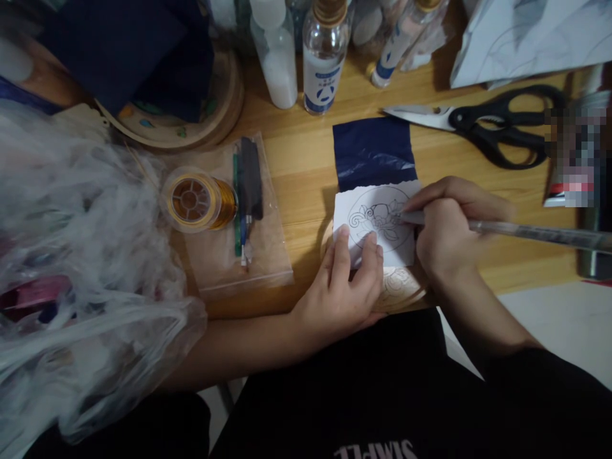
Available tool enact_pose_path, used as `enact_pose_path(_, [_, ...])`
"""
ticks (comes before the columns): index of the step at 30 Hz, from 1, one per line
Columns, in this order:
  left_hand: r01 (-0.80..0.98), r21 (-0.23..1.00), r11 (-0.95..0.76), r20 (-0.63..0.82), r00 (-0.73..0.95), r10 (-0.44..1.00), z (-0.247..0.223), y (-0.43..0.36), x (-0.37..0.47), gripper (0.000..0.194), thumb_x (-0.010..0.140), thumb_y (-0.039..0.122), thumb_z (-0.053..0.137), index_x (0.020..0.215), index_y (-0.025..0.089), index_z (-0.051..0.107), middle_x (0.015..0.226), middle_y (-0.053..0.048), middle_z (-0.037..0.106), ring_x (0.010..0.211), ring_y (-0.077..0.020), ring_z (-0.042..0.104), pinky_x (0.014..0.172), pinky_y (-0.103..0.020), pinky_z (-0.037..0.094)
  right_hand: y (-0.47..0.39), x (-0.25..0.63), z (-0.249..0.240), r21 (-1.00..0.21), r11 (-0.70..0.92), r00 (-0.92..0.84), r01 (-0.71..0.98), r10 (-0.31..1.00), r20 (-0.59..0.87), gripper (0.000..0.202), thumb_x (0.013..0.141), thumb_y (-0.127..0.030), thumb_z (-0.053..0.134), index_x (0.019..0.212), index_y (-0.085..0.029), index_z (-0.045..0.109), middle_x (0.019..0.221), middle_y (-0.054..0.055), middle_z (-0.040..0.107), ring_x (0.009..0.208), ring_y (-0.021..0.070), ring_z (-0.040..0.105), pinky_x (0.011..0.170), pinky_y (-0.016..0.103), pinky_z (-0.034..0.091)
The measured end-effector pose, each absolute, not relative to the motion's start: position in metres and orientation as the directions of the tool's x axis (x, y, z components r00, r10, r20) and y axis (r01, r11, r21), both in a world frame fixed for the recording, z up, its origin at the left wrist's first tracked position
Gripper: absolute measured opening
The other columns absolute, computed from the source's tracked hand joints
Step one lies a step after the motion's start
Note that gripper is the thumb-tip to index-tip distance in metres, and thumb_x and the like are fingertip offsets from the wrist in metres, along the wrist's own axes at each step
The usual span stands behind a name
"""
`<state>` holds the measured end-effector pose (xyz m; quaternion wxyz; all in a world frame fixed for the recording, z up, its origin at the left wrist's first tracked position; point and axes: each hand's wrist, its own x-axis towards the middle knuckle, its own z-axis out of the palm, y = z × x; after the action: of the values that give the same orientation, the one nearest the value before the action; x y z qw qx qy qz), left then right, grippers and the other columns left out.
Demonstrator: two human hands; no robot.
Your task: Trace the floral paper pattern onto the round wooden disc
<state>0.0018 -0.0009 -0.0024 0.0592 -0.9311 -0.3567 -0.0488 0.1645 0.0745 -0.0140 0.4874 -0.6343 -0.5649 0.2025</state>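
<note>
My right hand (449,233) is closed around a pen (540,235), its tip touching the right part of a flower drawing inside a circle. That drawing is on a small white paper (347,203) with a torn-looking top edge. My left hand (347,280) lies with fingers spread on the paper's lower part, pressing it. A dark blue sheet (375,150) shows from under the paper's top edge. Beneath, a round pale wooden piece (399,290) with line drawing on it sticks out near the table's front edge; most of it is covered.
Black-handled scissors (459,120) lie at the upper right. Bottles (324,70) stand along the back. To the left are a spool of golden wire (198,199), a clear bag (215,261) with slim tools, a wooden hoop (229,108) under dark blue sheets, and a crumpled plastic bag (95,255).
</note>
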Motion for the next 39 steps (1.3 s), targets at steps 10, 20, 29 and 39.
enact_pose_path(10, [0.664, -0.076, -0.744, 0.133, 0.746, 0.652, -0.0021, 0.0001, 0.0016, 0.081, 0.092, 0.070, 0.045, 0.137, 0.003, 0.054, 0.143, -0.021, 0.053, 0.120, -0.0436, 0.060, 0.100, -0.049, 0.048, 0.0748, 0.1639, -0.0135, -0.842, 0.128, 0.266, 0.524, 0.915, 0.305, 0.024, 0.063, -0.008, 0.045, 0.049, -0.019, 0.061, 0.046, -0.002, 0.056, 0.045, 0.0076, 0.047, 0.042, 0.023, 0.033])
enact_pose_path(20, [0.664, -0.083, -0.743, 0.130, 0.746, 0.653, -0.0015, 0.0003, 0.0017, 0.085, 0.089, 0.073, 0.045, 0.137, 0.003, 0.054, 0.142, -0.019, 0.056, 0.121, -0.0453, 0.059, 0.098, -0.048, 0.052, 0.0713, 0.1631, -0.0151, -0.860, 0.129, 0.292, 0.494, 0.907, 0.304, 0.029, 0.063, -0.003, 0.041, 0.052, -0.019, 0.064, 0.048, -0.008, 0.057, 0.046, 0.0042, 0.047, 0.043, 0.016, 0.033])
enact_pose_path(29, [0.667, -0.079, -0.741, 0.157, 0.742, 0.652, -0.0035, -0.0005, 0.0022, 0.086, 0.090, 0.072, 0.044, 0.137, 0.000, 0.053, 0.142, -0.023, 0.053, 0.120, -0.0454, 0.059, 0.099, -0.048, 0.049, 0.0715, 0.1666, -0.0151, -0.848, 0.160, 0.227, 0.505, 0.923, 0.309, 0.027, 0.062, -0.002, 0.041, 0.053, -0.017, 0.062, 0.049, -0.008, 0.057, 0.048, 0.0024, 0.047, 0.046, 0.016, 0.033])
enact_pose_path(39, [0.675, -0.084, -0.733, 0.158, 0.736, 0.659, -0.0032, -0.0008, 0.0024, 0.084, 0.091, 0.072, 0.043, 0.136, 0.002, 0.055, 0.141, -0.020, 0.055, 0.120, -0.0443, 0.060, 0.098, -0.046, 0.051, 0.0714, 0.1681, -0.0141, -0.835, 0.145, 0.204, 0.532, 0.935, 0.292, 0.025, 0.062, -0.006, 0.043, 0.051, -0.018, 0.063, 0.047, -0.005, 0.057, 0.045, 0.0064, 0.047, 0.043, 0.020, 0.032])
